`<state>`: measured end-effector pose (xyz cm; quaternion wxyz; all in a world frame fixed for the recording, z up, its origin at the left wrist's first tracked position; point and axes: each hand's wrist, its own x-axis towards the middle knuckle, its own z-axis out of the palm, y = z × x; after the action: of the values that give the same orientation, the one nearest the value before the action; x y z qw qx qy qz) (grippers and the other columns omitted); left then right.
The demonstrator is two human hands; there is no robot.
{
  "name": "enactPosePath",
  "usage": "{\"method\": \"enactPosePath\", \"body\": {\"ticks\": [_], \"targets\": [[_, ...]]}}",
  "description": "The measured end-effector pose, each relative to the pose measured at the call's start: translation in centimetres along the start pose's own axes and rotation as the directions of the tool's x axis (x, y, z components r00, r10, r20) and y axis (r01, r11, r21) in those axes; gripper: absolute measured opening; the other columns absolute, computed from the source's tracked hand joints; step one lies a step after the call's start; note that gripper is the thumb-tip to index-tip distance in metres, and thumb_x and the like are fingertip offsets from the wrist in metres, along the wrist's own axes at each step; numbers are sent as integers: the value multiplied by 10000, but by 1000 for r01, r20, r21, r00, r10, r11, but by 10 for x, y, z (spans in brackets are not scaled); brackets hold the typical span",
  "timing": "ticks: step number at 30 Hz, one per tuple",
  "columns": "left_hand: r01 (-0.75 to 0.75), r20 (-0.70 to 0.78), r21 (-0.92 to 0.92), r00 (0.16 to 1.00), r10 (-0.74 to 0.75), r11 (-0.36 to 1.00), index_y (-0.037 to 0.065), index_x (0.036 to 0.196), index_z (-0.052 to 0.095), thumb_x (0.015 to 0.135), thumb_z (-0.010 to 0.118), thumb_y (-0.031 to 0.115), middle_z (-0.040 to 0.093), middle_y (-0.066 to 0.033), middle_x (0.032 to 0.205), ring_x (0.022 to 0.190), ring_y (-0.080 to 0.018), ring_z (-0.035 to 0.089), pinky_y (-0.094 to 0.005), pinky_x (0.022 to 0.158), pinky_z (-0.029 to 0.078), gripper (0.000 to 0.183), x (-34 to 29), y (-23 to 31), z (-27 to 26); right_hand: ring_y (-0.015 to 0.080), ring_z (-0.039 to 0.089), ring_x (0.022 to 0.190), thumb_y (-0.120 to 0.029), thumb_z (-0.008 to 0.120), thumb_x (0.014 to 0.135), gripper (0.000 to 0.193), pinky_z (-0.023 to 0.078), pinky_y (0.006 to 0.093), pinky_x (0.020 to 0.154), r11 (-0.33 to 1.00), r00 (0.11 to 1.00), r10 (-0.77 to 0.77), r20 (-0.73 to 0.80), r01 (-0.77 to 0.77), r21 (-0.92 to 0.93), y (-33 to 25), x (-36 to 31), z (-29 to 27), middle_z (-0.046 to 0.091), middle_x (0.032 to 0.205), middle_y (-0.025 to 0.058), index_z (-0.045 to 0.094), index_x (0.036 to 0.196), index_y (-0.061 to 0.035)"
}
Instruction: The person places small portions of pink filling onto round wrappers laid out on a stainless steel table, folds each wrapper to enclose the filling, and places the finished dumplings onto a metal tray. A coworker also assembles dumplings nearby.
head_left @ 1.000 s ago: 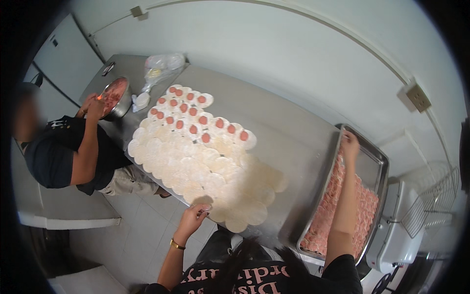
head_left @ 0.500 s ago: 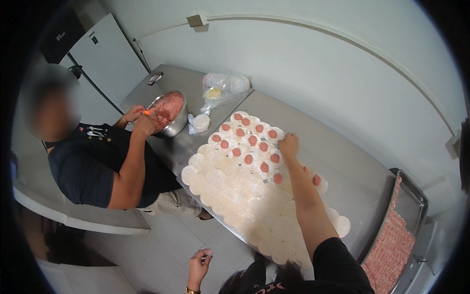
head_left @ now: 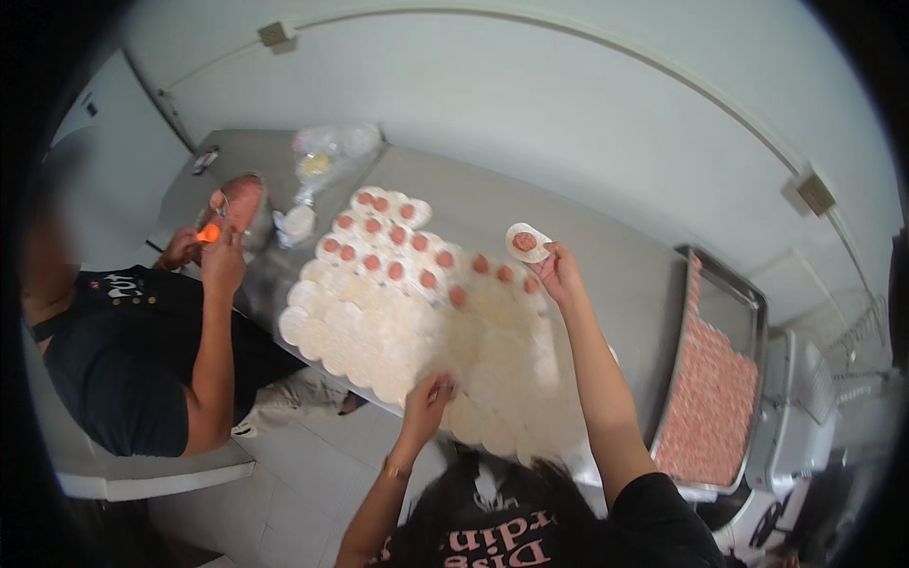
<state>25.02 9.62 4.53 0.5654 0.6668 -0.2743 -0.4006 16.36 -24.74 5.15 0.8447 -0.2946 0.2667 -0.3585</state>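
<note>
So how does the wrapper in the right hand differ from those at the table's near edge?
The held wrapper bears pink filling; the near-edge wrappers are bare. The held wrapper is apart, pinched by the right hand; the near-edge wrappers overlap. Both are pale.

Metal table [head_left: 473, 204]; dough rounds [head_left: 355, 317]; bowl [head_left: 257, 235]; bag [head_left: 331, 142]

Pale round wrapper [head_left: 517, 229], pink filling [head_left: 524, 242] on top.

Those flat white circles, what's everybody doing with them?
One person's right hand holds up a white circle with pink filling. Their left hand is near the other circles; I can't tell whether it holds anything. A co-worker is at a bowl of pink filling. A tray of pink pieces sits at right.
</note>
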Motion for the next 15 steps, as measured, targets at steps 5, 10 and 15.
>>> {"method": "enactPosePath", "body": {"ticks": [5,10,15], "targets": [[140,339,-411,941,9,901,-18,1238,508,957,507,95,552,-90,1198,1068,-180,579,-298,871,521,303,41,24,121,320,584,1101,-76,377,919,256,488,441,978,992,992,-28,-123,43,120,-33,-184,-23,542,1205,225,453,1111,75],[246,601,-170,793,-98,954,-36,1214,506,943,519,109,573,-116,1147,1015,-180,600,-316,876,533,308,5,21,192,278,607,1056,-36,408,899,178,515,394,940,980,927,-89,-365,147,136,-15,-316,-60,566,1140,187,461,1055,33],[577,632,-148,680,-372,803,-48,1162,541,903,531,62,602,-117,1077,956,-165,614,-306,836,542,282,-40,-2,220,241,624,1011,-11,430,879,166,536,362,900,938,817,-121,-564,279,204,15,-381,-97,580,1079,151,454,1041,21]]}}
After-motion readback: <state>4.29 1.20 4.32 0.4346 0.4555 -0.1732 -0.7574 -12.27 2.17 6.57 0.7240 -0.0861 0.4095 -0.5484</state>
